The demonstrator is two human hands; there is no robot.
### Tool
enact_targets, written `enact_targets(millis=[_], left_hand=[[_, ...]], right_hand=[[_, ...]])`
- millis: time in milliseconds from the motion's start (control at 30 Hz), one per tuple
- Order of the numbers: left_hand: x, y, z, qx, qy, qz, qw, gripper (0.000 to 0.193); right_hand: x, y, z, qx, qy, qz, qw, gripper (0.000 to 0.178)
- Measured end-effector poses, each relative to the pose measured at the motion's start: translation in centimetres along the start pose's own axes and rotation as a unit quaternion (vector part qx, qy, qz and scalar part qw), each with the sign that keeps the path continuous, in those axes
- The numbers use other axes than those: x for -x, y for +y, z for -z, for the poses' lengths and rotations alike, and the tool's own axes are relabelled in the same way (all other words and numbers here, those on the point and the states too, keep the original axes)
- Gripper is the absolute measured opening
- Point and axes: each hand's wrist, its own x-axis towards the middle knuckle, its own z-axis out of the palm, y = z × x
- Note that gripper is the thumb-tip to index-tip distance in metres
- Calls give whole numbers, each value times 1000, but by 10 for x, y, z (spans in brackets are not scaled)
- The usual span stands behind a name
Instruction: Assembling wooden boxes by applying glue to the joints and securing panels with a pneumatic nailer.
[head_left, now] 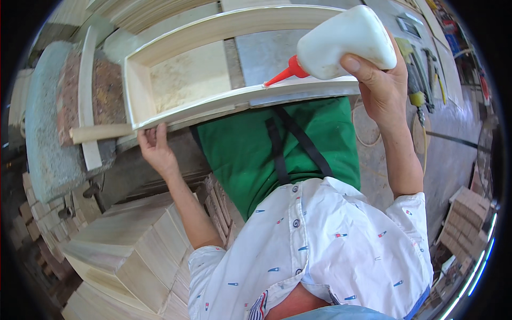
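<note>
My right hand (381, 85) is wrapped round a white glue bottle (341, 45), tipped over to the left. Its red nozzle (285, 72) touches the top edge of the near side of a pale wooden frame (200, 110). White glue shows along the frame's upper edges. At the frame's near left corner, my left hand (157, 144) grips the wood from below and in front, its fingers bent up against the outside; the thumb is hard to make out. The frame lies on the workbench with open insides.
Left of the frame stand a brick (109, 93), a grey block (45, 122) and a wooden strip (88, 106). A nail gun (415, 80) with a hose and a hammer (431, 61) lie at the right. Wooden boxes (128, 250) are stacked at the lower left.
</note>
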Motion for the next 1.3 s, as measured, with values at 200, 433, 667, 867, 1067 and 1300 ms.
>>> enact_targets(millis=[200,433,667,867,1067,1300], left_hand=[[-2,-3,5,-29,-16,6,999,36],[-4,-4,10,-80,-10,-6,997,28],[-5,-3,17,-113,-11,-4,994,34],[-3,5,19,-155,-15,11,988,38],[9,52,14,-267,88,-48,958,39],[-25,121,-27,-273,48,-104,955,32]], right_hand=[[24,-13,46,-6,76,-2,997,67],[44,-21,93,12,113,40,993,65],[61,-25,148,3,198,70,978,61],[67,-29,195,47,255,76,963,55],[56,-59,237,1,278,104,955,39],[-67,-54,281,113,161,23,980,44]])
